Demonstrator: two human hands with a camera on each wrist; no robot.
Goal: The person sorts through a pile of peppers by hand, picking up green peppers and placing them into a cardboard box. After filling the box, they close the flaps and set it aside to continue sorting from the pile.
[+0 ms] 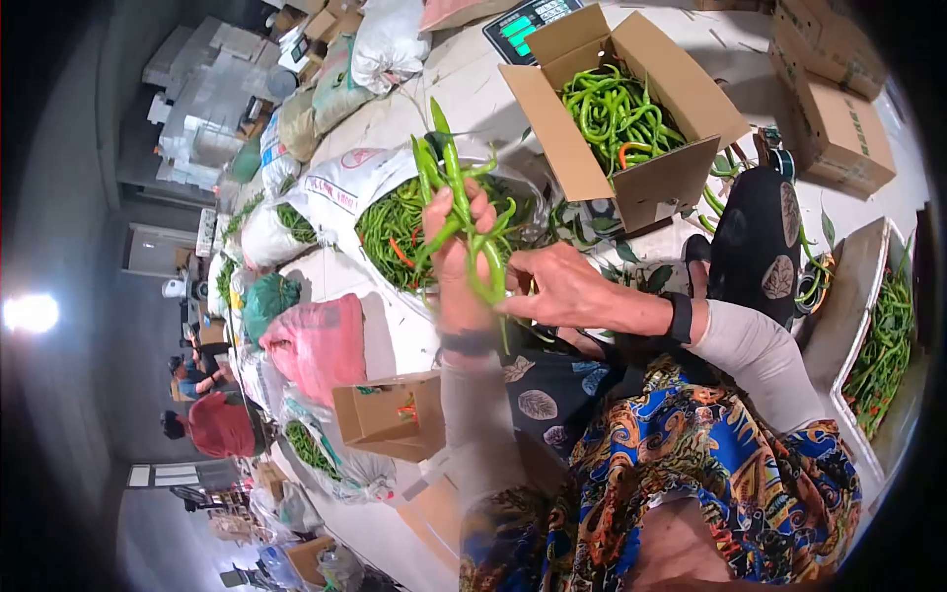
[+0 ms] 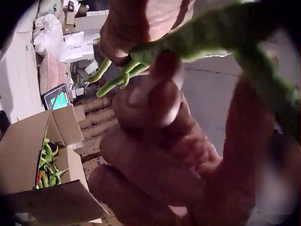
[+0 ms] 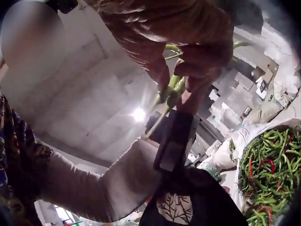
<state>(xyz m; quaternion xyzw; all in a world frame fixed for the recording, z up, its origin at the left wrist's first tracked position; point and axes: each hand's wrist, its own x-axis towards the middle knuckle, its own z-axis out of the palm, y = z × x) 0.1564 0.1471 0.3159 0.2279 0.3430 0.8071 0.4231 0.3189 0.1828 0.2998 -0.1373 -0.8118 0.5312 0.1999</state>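
My left hand holds several long green chili peppers in its curled fingers, their tips pointing up and away. Close beside it, my right hand pinches the lower end of a green chili between thumb and fingers. In the right wrist view, green chilies show between the fingertips. A green chili crosses the top of the left wrist view, large and blurred. Just behind the hands stands a white sack full of green chilies with a few red ones.
An open carton of green chilies stands at upper right, near a scale. Closed cartons and a white bin of chilies lie farther right. A pink sack and another open carton sit left. A person is beyond.
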